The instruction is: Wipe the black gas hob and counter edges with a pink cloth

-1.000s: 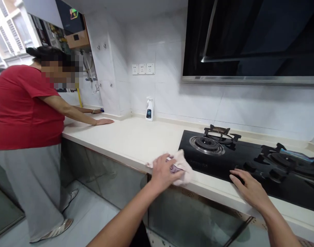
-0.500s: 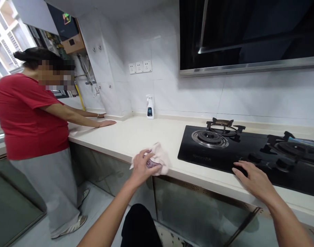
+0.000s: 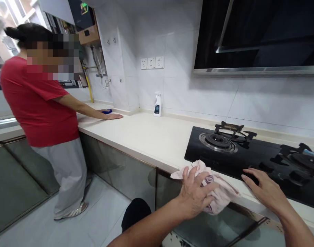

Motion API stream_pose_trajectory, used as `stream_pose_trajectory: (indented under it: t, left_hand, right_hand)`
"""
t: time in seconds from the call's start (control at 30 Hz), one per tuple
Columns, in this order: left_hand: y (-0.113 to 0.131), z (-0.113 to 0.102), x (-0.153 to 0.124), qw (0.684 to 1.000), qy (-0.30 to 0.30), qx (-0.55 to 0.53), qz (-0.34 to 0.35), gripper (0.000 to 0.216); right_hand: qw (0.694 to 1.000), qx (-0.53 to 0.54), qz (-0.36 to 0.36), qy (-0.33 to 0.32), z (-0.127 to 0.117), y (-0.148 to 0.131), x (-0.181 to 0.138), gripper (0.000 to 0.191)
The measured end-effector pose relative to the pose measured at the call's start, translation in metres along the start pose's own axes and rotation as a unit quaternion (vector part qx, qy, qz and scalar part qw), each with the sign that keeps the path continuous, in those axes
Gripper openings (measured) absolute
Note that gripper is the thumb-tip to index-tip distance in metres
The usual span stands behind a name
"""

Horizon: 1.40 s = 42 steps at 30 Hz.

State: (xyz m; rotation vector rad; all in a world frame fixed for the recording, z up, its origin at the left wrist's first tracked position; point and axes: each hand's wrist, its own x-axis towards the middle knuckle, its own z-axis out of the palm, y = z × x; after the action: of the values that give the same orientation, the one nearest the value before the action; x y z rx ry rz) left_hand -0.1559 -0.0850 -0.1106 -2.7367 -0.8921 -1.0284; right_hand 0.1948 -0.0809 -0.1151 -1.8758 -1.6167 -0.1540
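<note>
My left hand (image 3: 195, 195) is closed over a crumpled pale pink cloth (image 3: 221, 195), pressing it on the front edge of the cream countertop (image 3: 143, 137). A black glass gas hob (image 3: 195, 154) with two burners is set into the counter just beyond the cloth. My right hand (image 3: 266, 188) rests with its fingers apart on the counter edge, fingertips at the hob's front rim, holding nothing.
A person in a red shirt (image 3: 41, 103) stands at the counter's far end, both hands on it, one near a blue item (image 3: 106, 111). A white spray bottle (image 3: 157, 105) stands against the tiled wall. Above the hob hangs a black range hood (image 3: 257, 37).
My left hand and the cloth have moved right along the counter edge, closer to the hob. The view has shifted slightly. My right hand stays at the hob's front rim.
</note>
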Motion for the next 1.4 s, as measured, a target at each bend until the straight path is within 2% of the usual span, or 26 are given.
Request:
stream_pose_trajectory:
  t: [0.07, 0.13, 0.3, 0.5, 0.63, 0.77, 0.9, 1.0, 1.1, 1.2, 1.3, 1.4]
  left_hand:
    - [-0.005, -0.007, 0.000, 1.000, -0.008, -0.008, -0.009, 0.071]
    - [-0.012, -0.014, 0.000, 1.000, -0.015, -0.008, -0.023, 0.082]
    - [-0.027, -0.022, -0.001, 0.997, -0.017, 0.007, -0.069, 0.088]
    - [-0.051, -0.031, -0.016, 0.997, -0.007, 0.036, -0.071, 0.082]
    - [-0.086, -0.052, -0.026, 0.992, -0.038, 0.064, -0.099, 0.083]
    - [-0.134, -0.087, -0.039, 0.983, -0.067, 0.092, -0.146, 0.086]
    - [-0.180, -0.121, -0.056, 0.969, -0.063, 0.123, -0.206, 0.083]
    - [-0.199, -0.132, -0.066, 0.962, -0.051, 0.136, -0.230, 0.081]
    - [-0.200, -0.128, -0.069, 0.957, -0.036, 0.147, -0.248, 0.081]
    - [-0.188, -0.115, -0.066, 0.954, -0.022, 0.157, -0.253, 0.083]
    - [-0.165, -0.096, -0.057, 0.963, -0.012, 0.154, -0.221, 0.081]
    - [-0.129, -0.070, -0.043, 0.978, -0.007, 0.128, -0.162, 0.081]
  right_hand:
    - [1.000, 0.006, 0.002, -0.001, -0.005, -0.008, -0.002, 0.060]
    - [1.000, 0.011, 0.007, 0.000, -0.009, -0.017, -0.003, 0.057]
    - [1.000, 0.007, 0.010, 0.003, -0.013, -0.031, -0.003, 0.053]
    - [1.000, -0.002, 0.000, -0.002, -0.012, -0.029, -0.004, 0.056]
    - [1.000, -0.008, -0.006, 0.004, -0.009, -0.026, -0.004, 0.055]
    - [1.000, -0.010, -0.005, 0.010, -0.002, -0.019, -0.002, 0.056]
    - [1.000, -0.013, -0.016, 0.013, 0.005, -0.012, -0.001, 0.056]
    - [0.999, -0.017, -0.023, 0.015, 0.008, -0.009, -0.001, 0.058]
    - [0.999, -0.024, -0.022, 0.021, 0.011, -0.008, 0.000, 0.059]
    - [0.999, -0.036, -0.020, 0.021, 0.013, -0.008, 0.000, 0.057]
    - [0.999, -0.042, -0.023, 0.020, 0.013, -0.010, 0.000, 0.056]
    - [0.998, -0.043, -0.029, 0.025, 0.013, -0.012, -0.001, 0.054]
